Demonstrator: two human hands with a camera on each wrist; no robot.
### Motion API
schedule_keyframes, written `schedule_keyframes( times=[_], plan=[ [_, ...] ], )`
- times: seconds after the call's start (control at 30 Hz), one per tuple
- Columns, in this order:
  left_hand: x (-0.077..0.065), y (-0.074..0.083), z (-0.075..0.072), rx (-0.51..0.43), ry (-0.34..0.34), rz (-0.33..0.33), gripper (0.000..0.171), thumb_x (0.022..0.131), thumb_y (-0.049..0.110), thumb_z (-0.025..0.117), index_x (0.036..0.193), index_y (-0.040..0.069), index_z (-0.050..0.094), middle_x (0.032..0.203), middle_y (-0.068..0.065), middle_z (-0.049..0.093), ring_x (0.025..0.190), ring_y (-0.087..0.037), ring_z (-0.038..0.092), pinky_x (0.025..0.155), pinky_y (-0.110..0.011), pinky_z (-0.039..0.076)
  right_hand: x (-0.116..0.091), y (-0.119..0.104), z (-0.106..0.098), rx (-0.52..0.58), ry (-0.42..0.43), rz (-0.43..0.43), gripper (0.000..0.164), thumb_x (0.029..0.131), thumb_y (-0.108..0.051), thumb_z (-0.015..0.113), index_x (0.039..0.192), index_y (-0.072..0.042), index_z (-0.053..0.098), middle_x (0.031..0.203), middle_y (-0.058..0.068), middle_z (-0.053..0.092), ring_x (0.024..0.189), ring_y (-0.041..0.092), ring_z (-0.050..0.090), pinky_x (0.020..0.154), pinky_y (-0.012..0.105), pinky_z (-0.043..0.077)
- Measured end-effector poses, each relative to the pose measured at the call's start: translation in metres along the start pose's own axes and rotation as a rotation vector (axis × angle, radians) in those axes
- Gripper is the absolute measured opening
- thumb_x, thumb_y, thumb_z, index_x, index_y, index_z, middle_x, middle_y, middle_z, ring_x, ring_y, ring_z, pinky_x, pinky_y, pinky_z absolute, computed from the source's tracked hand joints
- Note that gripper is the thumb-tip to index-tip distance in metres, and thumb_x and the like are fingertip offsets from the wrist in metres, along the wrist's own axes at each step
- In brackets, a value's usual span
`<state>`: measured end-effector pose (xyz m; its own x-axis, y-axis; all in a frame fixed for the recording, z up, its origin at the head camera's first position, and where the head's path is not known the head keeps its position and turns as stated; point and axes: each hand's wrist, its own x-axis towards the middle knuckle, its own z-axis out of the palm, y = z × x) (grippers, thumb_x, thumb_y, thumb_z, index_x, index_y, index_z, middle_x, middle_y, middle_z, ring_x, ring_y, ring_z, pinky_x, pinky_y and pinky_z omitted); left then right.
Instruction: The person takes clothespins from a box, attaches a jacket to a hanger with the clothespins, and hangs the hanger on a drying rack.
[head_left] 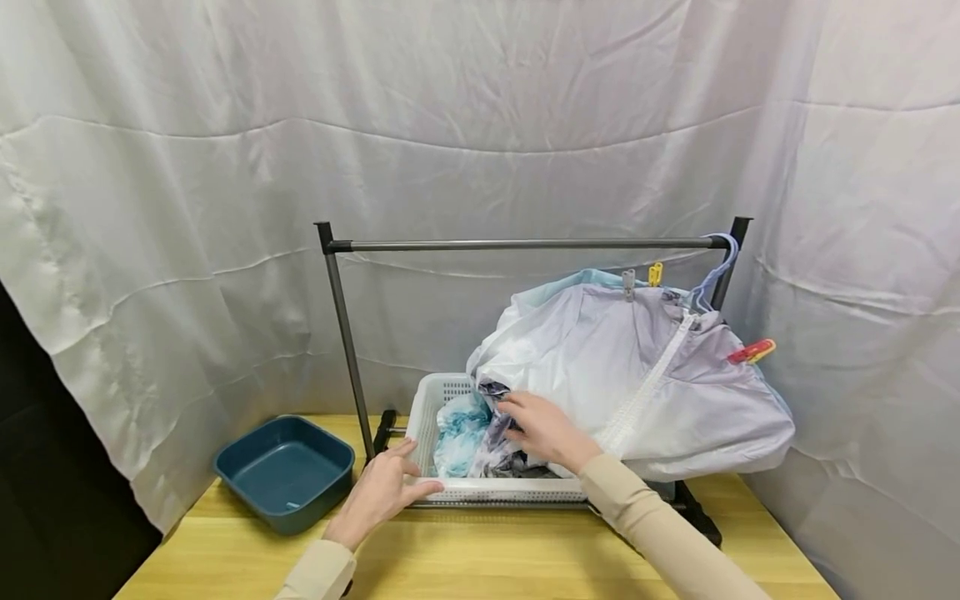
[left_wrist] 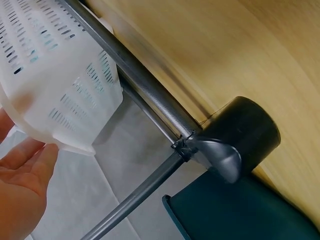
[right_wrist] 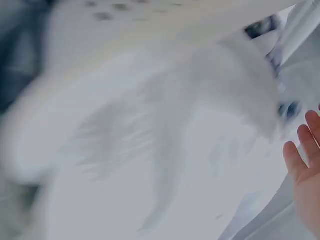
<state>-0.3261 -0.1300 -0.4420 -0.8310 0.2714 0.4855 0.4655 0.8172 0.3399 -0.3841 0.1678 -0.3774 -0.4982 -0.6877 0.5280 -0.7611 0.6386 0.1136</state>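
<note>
In the head view my left hand (head_left: pixel 378 492) is at the front left corner of a white plastic basket (head_left: pixel 427 417). Its loosely extended fingers touch the basket's rim, as the left wrist view also shows. Crumpled turquoise-and-white cloth (head_left: pixel 461 433) and purple-grey patterned cloth (head_left: pixel 495 442) lie inside. My right hand (head_left: pixel 543 429) hovers over the basket, beside a draped lavender-and-white garment (head_left: pixel 547 350). The right wrist view, partly blurred, shows its fingers straight, with nothing seen held. A blue hanger (head_left: pixel 716 271) shows at the garment's top, hooked near the rack's right end.
A dark metal rack (head_left: pixel 525 245) spans the table (head_left: pixel 480 550) around the basket. On the garment are a grey clothespin (head_left: pixel 628 285), a yellow clothespin (head_left: pixel 656 274) and a red clothespin (head_left: pixel 750 351). At the left stands a dark teal basin (head_left: pixel 285 454). Pale curtains surround the table.
</note>
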Motion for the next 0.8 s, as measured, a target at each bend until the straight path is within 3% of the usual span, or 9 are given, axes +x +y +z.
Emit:
schedule_keyframes(
  times=[0.17,0.3,0.43,0.53,0.63,0.8],
  plan=[
    [0.001,0.000,-0.001,-0.008,-0.013,-0.011,0.047,0.076,0.057,0.076,0.079,0.010,0.080,0.133,-0.018,0.061,0.130,-0.030,0.054,0.097,-0.049,0.050,0.026,-0.015,0.016,-0.153,-0.121,-0.065,0.052,0.082,-0.031,0.080,0.128,-0.013,0.062,0.129,0.005,0.061,0.132,0.028,0.050,0.114,0.043,0.035],
    [0.001,0.000,0.001,-0.013,-0.023,-0.019,0.046,0.076,0.056,0.076,0.079,0.011,0.080,0.135,-0.018,0.060,0.130,-0.032,0.054,0.097,-0.050,0.051,0.038,-0.021,0.030,-0.372,-0.254,-0.066,0.076,0.074,-0.056,0.078,0.137,-0.022,0.056,0.142,-0.001,0.056,0.145,0.026,0.034,0.120,0.050,0.023],
    [0.002,0.001,0.004,-0.027,-0.035,-0.027,0.044,0.076,0.055,0.077,0.077,0.011,0.079,0.136,-0.019,0.059,0.130,-0.034,0.053,0.097,-0.051,0.050,0.048,-0.030,0.041,-0.487,-0.377,-0.075,0.096,0.067,-0.075,0.071,0.146,-0.025,0.047,0.149,-0.007,0.048,0.149,0.023,0.027,0.121,0.052,0.018],
    [0.003,0.003,0.005,-0.040,-0.036,-0.021,0.044,0.077,0.054,0.077,0.077,0.010,0.079,0.136,-0.020,0.058,0.130,-0.034,0.053,0.097,-0.051,0.050,0.054,-0.034,0.046,-0.519,-0.467,-0.015,0.102,0.066,-0.083,0.064,0.150,-0.030,0.041,0.151,-0.012,0.044,0.150,0.020,0.022,0.121,0.053,0.015],
    [0.004,0.003,0.006,-0.036,-0.027,-0.022,0.043,0.077,0.054,0.077,0.076,0.011,0.079,0.136,-0.020,0.058,0.129,-0.034,0.054,0.095,-0.050,0.051,0.056,-0.036,0.050,-0.517,-0.567,0.102,0.102,0.067,-0.088,0.055,0.153,-0.037,0.032,0.153,-0.015,0.041,0.151,0.019,0.020,0.121,0.056,0.011],
    [0.003,0.001,0.005,-0.028,-0.026,-0.039,0.044,0.076,0.056,0.076,0.075,0.013,0.079,0.137,-0.019,0.058,0.126,-0.035,0.056,0.092,-0.047,0.054,0.051,-0.032,0.055,-0.493,-0.670,0.245,0.096,0.069,-0.091,0.050,0.151,-0.045,0.031,0.146,-0.016,0.050,0.148,0.018,0.027,0.121,0.055,0.010]
  ],
)
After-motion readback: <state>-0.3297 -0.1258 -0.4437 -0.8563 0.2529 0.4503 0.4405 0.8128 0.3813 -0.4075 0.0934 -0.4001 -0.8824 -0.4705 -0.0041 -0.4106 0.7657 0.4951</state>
